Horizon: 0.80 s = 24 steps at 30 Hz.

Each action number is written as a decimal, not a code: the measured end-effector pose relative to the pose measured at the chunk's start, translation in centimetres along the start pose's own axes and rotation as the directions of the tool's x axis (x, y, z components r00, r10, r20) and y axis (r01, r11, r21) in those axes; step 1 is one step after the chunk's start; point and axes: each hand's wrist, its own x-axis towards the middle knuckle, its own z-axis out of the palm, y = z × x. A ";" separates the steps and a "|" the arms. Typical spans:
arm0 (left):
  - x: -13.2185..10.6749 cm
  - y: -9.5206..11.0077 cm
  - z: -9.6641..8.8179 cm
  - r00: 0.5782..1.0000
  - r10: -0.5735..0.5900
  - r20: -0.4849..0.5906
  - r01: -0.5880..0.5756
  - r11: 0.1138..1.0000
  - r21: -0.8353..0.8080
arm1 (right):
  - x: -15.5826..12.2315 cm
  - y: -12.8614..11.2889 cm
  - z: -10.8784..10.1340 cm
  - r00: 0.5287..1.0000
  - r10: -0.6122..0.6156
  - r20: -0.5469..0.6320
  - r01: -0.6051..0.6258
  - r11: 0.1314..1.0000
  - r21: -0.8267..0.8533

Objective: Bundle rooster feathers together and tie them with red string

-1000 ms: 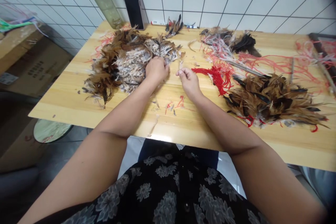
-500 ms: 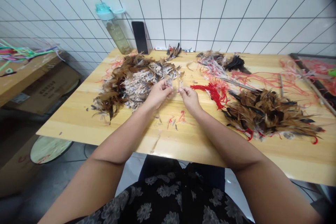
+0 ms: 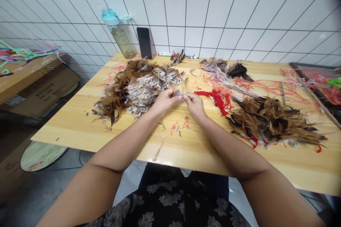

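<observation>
Over the middle of the wooden table [image 3: 149, 149], my left hand [image 3: 165, 102] and my right hand [image 3: 195, 106] meet with fingertips touching or nearly so. Both are closed in a pinch. A small feather [image 3: 184, 88], pale and tan, sticks up from my right fingertips. Greyish fluff shows at my left fingers, seemingly a feather too, though its shape is blurred. Left of my hands lies a large heap of brown and grey-white feathers [image 3: 141, 90]. A bundle of red strings [image 3: 220, 100] rests just right of my right hand.
Tied brown feathers [image 3: 271, 120] lie at the right, with pink strings [image 3: 279, 88] behind. A darker feather bunch [image 3: 237, 69], a phone [image 3: 144, 43] and a water bottle [image 3: 121, 39] stand or lie along the tiled wall. Red scraps [image 3: 185, 123] litter the front.
My hands have come together from a small gap, fingertips now meeting. The view has tilted slightly upward. The feather heaps and red strings stay in place.
</observation>
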 end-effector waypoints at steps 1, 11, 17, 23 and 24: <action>0.0 0.0 0.0 1.000 -0.012 -0.002 0.012 1.000 -0.008 | 0.0 0.0 0.0 1.000 -0.003 0.009 0.003 1.000 0.003; 0.0 0.6 0.1 0.995 0.094 -0.032 -0.089 0.987 0.136 | 0.2 0.4 0.2 0.998 -0.012 0.054 0.010 1.000 0.025; 0.0 0.6 0.3 0.993 0.105 -0.047 -0.093 0.971 0.220 | 0.2 0.1 0.1 0.998 -0.026 0.065 0.027 1.000 -0.015; -0.6 1.1 0.5 0.994 0.111 -0.025 -0.104 0.974 0.202 | -0.2 -0.5 -0.1 0.993 -0.065 0.094 0.072 0.994 -0.080; -0.6 1.2 0.5 0.994 0.108 -0.027 -0.101 0.976 0.195 | -0.3 -0.5 -0.1 0.993 -0.065 0.096 0.073 0.994 -0.081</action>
